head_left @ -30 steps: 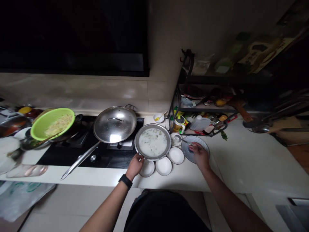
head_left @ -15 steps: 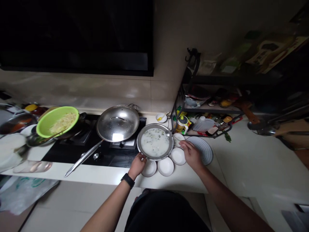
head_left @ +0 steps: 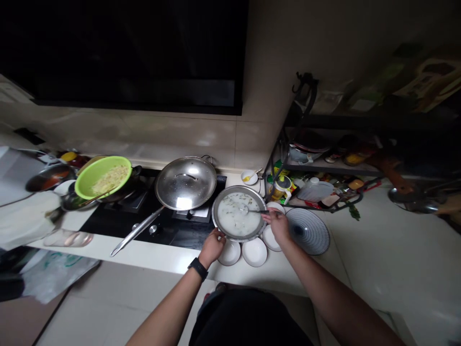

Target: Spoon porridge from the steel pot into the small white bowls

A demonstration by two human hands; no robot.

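A wide metal bowl [head_left: 219,228] of white soup stands on the counter beside the stove. My left hand [head_left: 212,246], with a black watch on its wrist, grips the bowl's near rim. My right hand [head_left: 278,225] is closed on the handle of a metal spoon [head_left: 252,210] whose bowl dips into the soup. Three small white bowls [head_left: 254,252] sit in a row against the front of the metal bowl, under and between my hands. A blue patterned plate [head_left: 308,230] lies just right of my right hand.
A lidded steel pan [head_left: 185,182] with a long handle sits on the black stove. A green bowl [head_left: 103,176] of food rests over a pot at the left. A black wire rack [head_left: 320,178] crowded with jars and bottles stands at the right. A small dish [head_left: 249,177] sits behind.
My right hand left the blue plate, moved left with the spoon, and put it into the soup. My left hand stayed on the metal bowl's rim.
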